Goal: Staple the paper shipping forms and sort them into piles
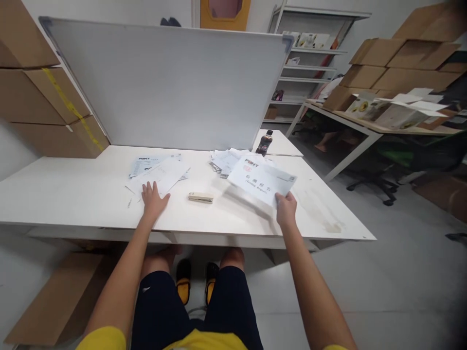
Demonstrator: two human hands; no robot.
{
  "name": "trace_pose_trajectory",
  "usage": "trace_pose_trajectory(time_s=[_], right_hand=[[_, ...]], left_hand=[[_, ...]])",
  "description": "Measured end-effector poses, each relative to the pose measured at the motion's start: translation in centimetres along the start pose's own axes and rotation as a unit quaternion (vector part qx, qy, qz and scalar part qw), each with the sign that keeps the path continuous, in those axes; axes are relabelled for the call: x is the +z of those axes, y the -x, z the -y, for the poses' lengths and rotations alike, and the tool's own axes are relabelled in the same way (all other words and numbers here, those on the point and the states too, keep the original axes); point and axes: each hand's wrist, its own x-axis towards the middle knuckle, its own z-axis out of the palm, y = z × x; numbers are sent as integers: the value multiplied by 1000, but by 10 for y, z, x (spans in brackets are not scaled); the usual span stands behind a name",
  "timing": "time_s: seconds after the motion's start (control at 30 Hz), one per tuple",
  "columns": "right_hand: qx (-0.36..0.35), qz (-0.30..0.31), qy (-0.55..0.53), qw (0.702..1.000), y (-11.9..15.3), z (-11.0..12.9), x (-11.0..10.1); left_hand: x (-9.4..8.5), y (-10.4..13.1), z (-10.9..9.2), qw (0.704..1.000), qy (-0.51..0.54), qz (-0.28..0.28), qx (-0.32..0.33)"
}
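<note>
My right hand grips the lower right corner of a printed test report, held tilted above the table. "PONY" and "Testing Report" stand on its front sheet. On the left, my left hand lies with fingers spread on a pile of loose paper sheets. Between the two hands a cream stapler rests on the white table. Behind the held report is another messy stack of papers, partly covered by it.
A whiteboard stands along the table's back edge. A dark drink bottle is at the back right. Cardboard boxes are stacked at the left end. To the right are another table with boxes, a shelf and an office chair.
</note>
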Motion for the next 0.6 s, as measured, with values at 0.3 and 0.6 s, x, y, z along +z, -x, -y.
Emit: trace_pose_trajectory(time_s=[0.3,0.6], right_hand=[[-84,-99,353,927,-28,-25,40],[-100,43,386,916,3,-28,19]], left_hand=[[3,-18,2,996,-60,-14,-60],[-15,1,-1,999,-3,-24,-39]])
